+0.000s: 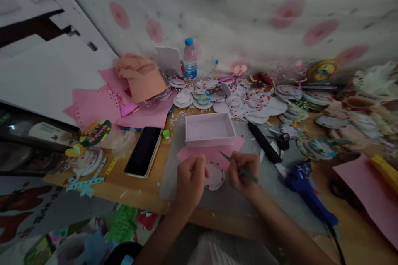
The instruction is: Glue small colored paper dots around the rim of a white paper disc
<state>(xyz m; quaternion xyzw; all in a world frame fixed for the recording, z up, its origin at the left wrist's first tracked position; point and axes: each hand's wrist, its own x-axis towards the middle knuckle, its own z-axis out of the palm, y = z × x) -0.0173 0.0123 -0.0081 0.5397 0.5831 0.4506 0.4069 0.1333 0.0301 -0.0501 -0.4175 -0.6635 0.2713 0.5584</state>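
Note:
My left hand (191, 176) is closed in a pinch at the left edge of a small round white piece rimmed with red beads (214, 176); the fingertips are partly hidden. Between the fingers of my right hand (245, 172) is a slim pair of pointed tweezers (248, 174), tips angled up and left above the beaded piece. Beyond both hands stands a shallow white open box (209, 130), resting partly on a pink sheet (233, 147). Under these lies a translucent mat (174, 169).
A phone (144, 151) lies left of the mat. To the right are a black-handled cutter (264, 143) and a blue glue gun (306, 192) with its cord. Heaped beaded discs (248, 99) line the back, near a water bottle (190, 60). Pink sheets (93, 109) sit at left.

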